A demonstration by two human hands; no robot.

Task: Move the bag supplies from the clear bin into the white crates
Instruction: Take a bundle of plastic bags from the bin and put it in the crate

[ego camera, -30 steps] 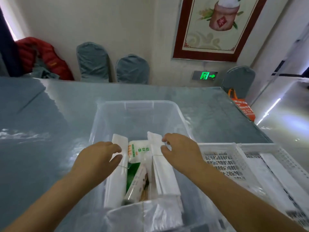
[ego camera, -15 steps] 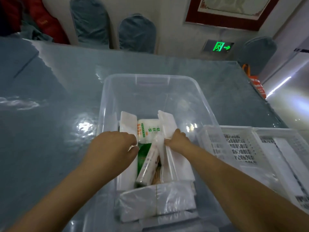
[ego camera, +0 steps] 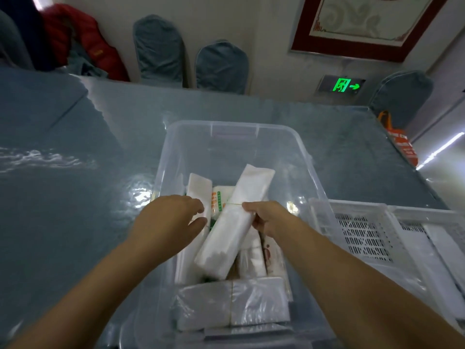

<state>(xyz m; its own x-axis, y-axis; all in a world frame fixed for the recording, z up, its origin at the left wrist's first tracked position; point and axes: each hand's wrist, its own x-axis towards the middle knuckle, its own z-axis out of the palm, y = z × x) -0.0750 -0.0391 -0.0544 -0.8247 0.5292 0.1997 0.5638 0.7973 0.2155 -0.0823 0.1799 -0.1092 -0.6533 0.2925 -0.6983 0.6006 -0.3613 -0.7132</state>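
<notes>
The clear bin (ego camera: pixel 234 129) stands in front of me on the table and holds several white bundles of plastic bags. My right hand (ego camera: pixel 266 216) grips a long white bag bundle (ego camera: pixel 236 220), tied with a thin band and tilted up out of the pile. My left hand (ego camera: pixel 173 217) rests on another white bag bundle (ego camera: pixel 200 191) at the bin's left side, fingers curled around its edge. A printed roll with green and orange marks (ego camera: pixel 221 197) lies between them. Two white crates (ego camera: pixel 359 233) stand to the right of the bin.
A wide folded bag pack (ego camera: pixel 234 303) lies across the near end of the bin. The right crate (ego camera: pixel 432 238) holds white bag packs. The blue table (ego camera: pixel 75 172) spreads left and far. Covered chairs (ego camera: pixel 158 49) and an orange bag (ego camera: pixel 400 144) sit beyond the table's edges.
My right hand has closed on the right white bundle and lifted it, tilting it diagonally above the other packs. My left hand has stayed on the left bundle.
</notes>
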